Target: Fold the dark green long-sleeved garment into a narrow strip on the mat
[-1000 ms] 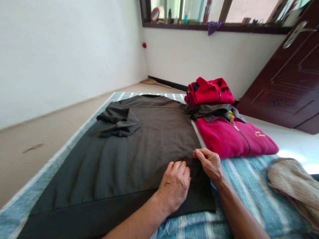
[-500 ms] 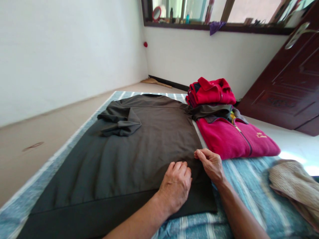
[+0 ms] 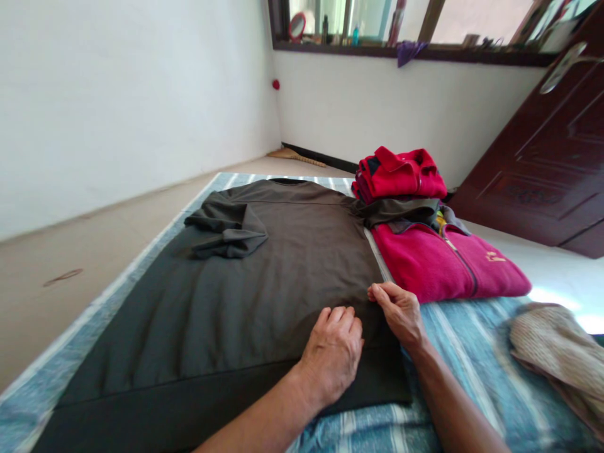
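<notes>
A dark grey long-sleeved top point(image 3: 292, 270) lies spread out on a blue striped bed cover point(image 3: 453, 352). Its left sleeve is bent in over the body, while the other reaches across a folded pink zip jacket point(image 3: 425, 264). My left hand point(image 3: 333, 352) rests on the lower part of the top, its fingers curled down against the cloth and their tips hidden. Just right of it, my right hand point(image 3: 400, 308) pinches the top's side edge between thumb and fingers.
Folded red clothes point(image 3: 401, 175) are stacked behind the pink jacket. A beige knitted item point(image 3: 557, 340) lies at the right. Beyond the bed are a broom point(image 3: 297, 156) on the floor, a dark red door point(image 3: 547, 151) and a cluttered window sill point(image 3: 358, 50).
</notes>
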`<state>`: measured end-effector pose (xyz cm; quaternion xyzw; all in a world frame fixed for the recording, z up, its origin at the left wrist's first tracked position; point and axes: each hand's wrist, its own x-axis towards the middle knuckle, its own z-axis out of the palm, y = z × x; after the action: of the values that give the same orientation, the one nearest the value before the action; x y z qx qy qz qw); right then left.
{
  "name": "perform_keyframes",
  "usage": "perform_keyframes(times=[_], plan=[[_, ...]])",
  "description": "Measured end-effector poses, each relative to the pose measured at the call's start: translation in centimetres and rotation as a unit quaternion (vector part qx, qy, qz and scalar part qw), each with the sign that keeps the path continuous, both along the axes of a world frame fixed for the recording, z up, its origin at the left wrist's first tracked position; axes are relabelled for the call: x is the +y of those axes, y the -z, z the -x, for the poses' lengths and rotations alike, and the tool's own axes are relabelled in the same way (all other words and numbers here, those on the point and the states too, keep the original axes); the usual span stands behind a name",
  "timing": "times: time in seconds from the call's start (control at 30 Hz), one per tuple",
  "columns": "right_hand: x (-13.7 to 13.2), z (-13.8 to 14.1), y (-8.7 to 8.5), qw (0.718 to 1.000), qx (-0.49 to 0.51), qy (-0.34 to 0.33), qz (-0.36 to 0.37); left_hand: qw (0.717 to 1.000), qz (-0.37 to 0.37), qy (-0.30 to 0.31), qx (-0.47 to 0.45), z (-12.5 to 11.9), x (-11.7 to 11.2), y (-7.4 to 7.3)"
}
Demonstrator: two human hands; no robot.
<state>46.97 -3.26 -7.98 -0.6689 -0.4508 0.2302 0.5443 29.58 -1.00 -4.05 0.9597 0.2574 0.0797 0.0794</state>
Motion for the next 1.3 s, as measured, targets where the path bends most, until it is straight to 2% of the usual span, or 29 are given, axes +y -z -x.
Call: perform_keyframes(times=[0.17, 0.3, 0.37, 0.47, 0.57, 0.67, 0.83, 1.07, 1.3], plan=[[0.0, 0.1, -0.3, 1.0, -0.006, 0.004, -0.001, 1.0, 0.024, -0.007, 0.001, -0.3, 0.6, -0.9], [0.0, 0.3, -0.4, 1.0, -0.006, 0.013, -0.005, 1.0, 0.008, -0.02, -0.019, -1.0, 1.4, -1.0], [-0.1, 0.4, -0.4, 1.0, -0.002, 0.028, -0.013, 0.999, -0.004, -0.033, -0.028, -1.5, 1.9, -0.5], [-0.3, 0.6, -0.4, 0.998, 0.011, 0.061, -0.029, 0.999, -0.016, -0.038, -0.011, -2.0, 2.5, 1.1], [-0.5, 0.6, -0.4, 0.995, 0.024, 0.087, -0.051, 0.999, -0.003, -0.028, 0.019, -2.1, 2.9, 2.7], [-0.5, 0.6, -0.5, 0.993, 0.035, 0.095, -0.059, 0.999, 0.016, -0.023, 0.034, -2.1, 3.0, 3.4], [-0.4, 1.0, -0.9, 0.994, 0.043, 0.094, -0.021, 0.999, 0.023, -0.019, 0.04, -2.0, 2.9, 3.0], [-0.4, 1.2, -0.9, 0.997, -0.058, 0.057, 0.0, 0.998, 0.036, -0.02, 0.037, -2.0, 3.0, 2.9], [-0.5, 1.5, -1.0, 0.995, -0.102, 0.02, 0.009, 0.998, 0.053, -0.017, 0.036, -1.8, 3.0, 2.8]])
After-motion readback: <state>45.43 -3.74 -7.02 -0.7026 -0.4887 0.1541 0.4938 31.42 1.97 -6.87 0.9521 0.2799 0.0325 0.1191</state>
